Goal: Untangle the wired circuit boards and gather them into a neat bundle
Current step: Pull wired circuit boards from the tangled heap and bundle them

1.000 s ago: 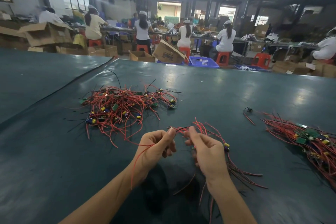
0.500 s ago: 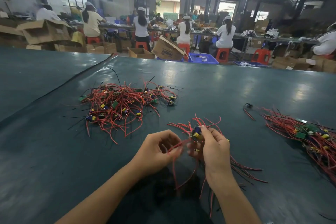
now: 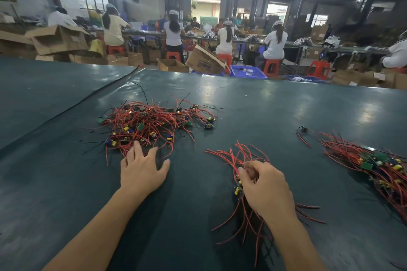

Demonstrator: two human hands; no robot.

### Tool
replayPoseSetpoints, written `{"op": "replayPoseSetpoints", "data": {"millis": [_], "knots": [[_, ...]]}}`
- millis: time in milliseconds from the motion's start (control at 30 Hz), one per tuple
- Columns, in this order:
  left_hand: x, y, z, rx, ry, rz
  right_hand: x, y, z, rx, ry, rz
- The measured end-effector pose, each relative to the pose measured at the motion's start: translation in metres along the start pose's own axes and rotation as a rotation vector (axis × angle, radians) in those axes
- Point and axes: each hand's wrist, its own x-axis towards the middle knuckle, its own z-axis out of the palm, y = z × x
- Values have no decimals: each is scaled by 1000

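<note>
- The left hand [image 3: 141,168] lies flat and low over the dark green surface [image 3: 275,112], fingers straight and spread wide, palm down.
- Its longest fingertips reach the near edge of the tangled pile [image 3: 152,123] of red wires and small circuit boards. They overlap the nearest loops, but whether they press on them cannot be told.
- The tangled pile sits left of centre, beyond the left hand. Red and a few black wires stick out all round it, with yellow, blue and green parts scattered through it.
- The right hand [image 3: 264,185] is curled round a small bundle [image 3: 240,156] of wired boards, its fingers bent in and closed on the middle.
- Red wire ends fan out beyond the fingers and trail back along the wrist onto the surface. A yellow part shows just beside the thumb.
- The two hands are well apart, each at its own heap.
- A larger gathered heap [image 3: 374,165] of boards and red wires lies at the right edge, with one loose piece [image 3: 302,131] near its far end.
- Beyond the surface stand a blue crate [image 3: 247,72], cardboard boxes [image 3: 203,60] and red stools [image 3: 272,66], where people in white sit at long benches.
</note>
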Motion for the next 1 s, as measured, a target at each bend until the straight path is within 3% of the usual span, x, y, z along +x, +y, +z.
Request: {"op": "replayPoseSetpoints", "data": {"millis": [167,300,433,567,700,1000], "knots": [[1,-5,-4,63,7,-56,1,-3,3,159,-6,-25],[2,-6,-5,36,173,23,1,-4,7,224,-6,-71],[2,-8,-3,-16,217,26,-1,-8,12,345,18,-155],[0,-4,-1,-32,305,105,-5,-17,18,593,-150,-128],[-7,10,-9,-222,515,258,-9,-21,24,664,-295,-93],[-39,52,-19,-632,480,523,-7,-22,34,801,-316,50]]}}
